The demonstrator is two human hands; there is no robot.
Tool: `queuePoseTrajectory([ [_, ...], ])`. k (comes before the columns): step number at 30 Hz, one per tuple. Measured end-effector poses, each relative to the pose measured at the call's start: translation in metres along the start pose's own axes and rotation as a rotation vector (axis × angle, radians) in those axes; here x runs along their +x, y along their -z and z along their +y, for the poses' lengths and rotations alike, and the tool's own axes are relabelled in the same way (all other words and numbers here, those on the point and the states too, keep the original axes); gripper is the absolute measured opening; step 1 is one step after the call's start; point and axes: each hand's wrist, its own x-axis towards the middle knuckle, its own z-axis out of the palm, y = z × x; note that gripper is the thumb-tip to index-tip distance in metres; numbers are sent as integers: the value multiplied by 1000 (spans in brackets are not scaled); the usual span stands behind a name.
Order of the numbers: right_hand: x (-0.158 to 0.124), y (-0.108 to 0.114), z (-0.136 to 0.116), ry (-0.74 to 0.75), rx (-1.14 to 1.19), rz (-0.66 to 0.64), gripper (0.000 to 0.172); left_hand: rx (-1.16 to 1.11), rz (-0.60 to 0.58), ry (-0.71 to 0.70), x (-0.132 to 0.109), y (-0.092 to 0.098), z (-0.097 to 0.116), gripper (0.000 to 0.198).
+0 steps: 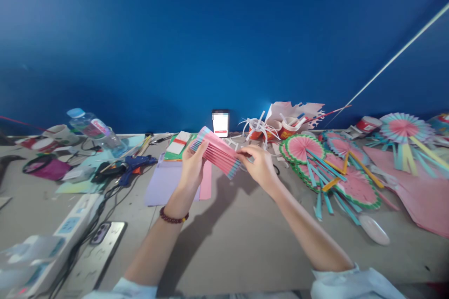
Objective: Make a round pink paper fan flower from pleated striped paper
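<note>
I hold a pink accordion-folded paper (218, 152) with light blue edges above the grey table (231, 238). My left hand (192, 164) grips its left end, fingers closed on the folds. At the right end, my right hand (257, 162) pinches the pleats together. A bead bracelet (173, 217) circles my left wrist. Below the folded paper lie a lilac sheet (161, 184) and a pink strip (206, 181).
Finished watermelon paper fans (315, 161) with blue and yellow sticks lie to the right, beside pink sheets (421, 191). A blue glue gun (135, 164), a water bottle (96, 130), a power strip (75, 217) and a phone (105, 236) sit left. Paper cups (280, 128) stand at the back.
</note>
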Motion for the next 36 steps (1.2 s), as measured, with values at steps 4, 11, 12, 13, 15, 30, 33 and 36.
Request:
queuePoseTrajectory([
  [4, -1, -2, 4, -7, -2, -13, 13, 11, -5, -7, 3, 3, -2, 22],
  [11, 2, 8, -2, -28, 54, -31, 26, 41, -27, 53, 6, 7, 3, 21],
  [12, 3, 10, -3, -69, 91, -13, 27, 60, -60, 87, 6, 7, 5, 21],
  [13, 4, 10, -3, -124, 144, 5, 26, 75, -97, 122, 6, 8, 7, 21],
  [15, 5, 6, -3, -254, 313, -18, 25, 82, -162, 185, 4, 8, 9, 21],
  [30, -3, -25, 4, -593, 700, -23, 37, 86, 16, 186, -5, -6, -11, 30],
  [33, -5, -29, 2, -593, 651, -44, 33, 6, 82, 207, -11, -11, -18, 34],
  [36, -8, -32, -4, -526, 569, -75, 27, -60, 85, 207, -14, -13, -24, 35],
])
